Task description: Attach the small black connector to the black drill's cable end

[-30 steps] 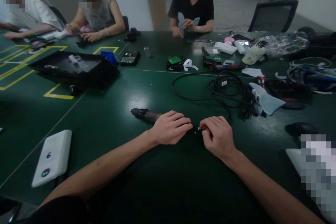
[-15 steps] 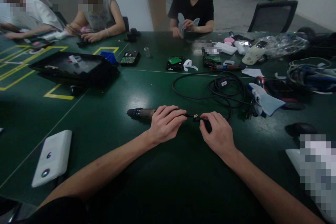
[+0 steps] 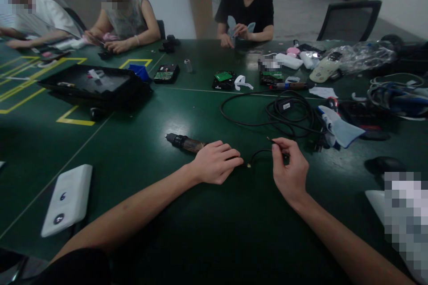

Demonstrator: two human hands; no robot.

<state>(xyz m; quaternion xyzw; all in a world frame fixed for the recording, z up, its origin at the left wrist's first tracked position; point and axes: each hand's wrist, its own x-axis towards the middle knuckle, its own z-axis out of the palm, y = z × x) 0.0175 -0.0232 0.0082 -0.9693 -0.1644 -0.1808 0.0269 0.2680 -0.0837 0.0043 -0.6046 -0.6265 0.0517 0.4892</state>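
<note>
The green tabletop (image 3: 147, 129) lies dim, darkening nearer, with soft glare around its middle; coarse pixel blocks mask patches far left, far centre and near right.

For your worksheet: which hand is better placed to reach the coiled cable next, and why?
Probably the right hand: it lies nearer the coiled cable, though its fingers pinch something thin and dark. The left hand is farther off, holding the dark tool.

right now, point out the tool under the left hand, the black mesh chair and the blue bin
Tool (image 3: 191, 144): head view, brown barrel
Mesh chair (image 3: 349, 21): head view, backrest
Blue bin (image 3: 139, 72): head view, wall
</note>
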